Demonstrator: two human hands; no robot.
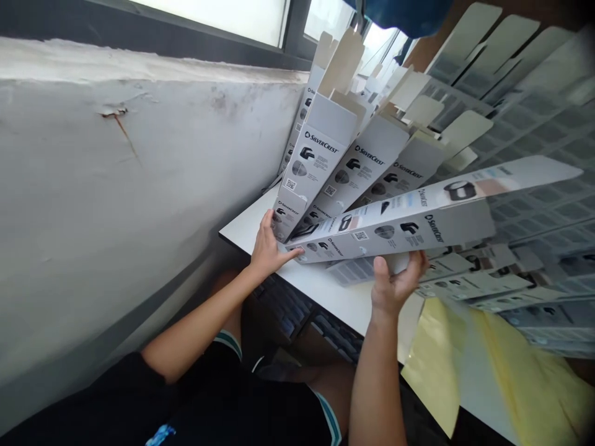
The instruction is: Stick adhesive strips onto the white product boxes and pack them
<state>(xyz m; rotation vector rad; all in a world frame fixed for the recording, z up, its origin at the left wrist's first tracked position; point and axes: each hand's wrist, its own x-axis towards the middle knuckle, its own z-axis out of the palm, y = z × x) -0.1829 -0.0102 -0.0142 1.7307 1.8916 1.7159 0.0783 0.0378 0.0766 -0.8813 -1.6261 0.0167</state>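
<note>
A long white printed box (pixel 372 232) with open flaps leans low over the white table, tilted up to the right. My left hand (pixel 271 248) is at its lower left end, thumb on the box and fingers spread against the foot of an upright box (pixel 309 164). Under the raised part of the leaning box, my right hand (pixel 397 282) supports it with thumb and fingers apart. Two more tilted boxes (pixel 369 158) stand beside the upright one, their top flaps open. The fingertips of my right hand are partly hidden behind the box.
The white table (pixel 246 226) meets a pale wall (pixel 139 161) on the left, below a window. Yellow sheeting (pixel 437 353) lies at the right. Many stacked boxes (pixel 525 204) fill the right side. Dark items show below the table edge.
</note>
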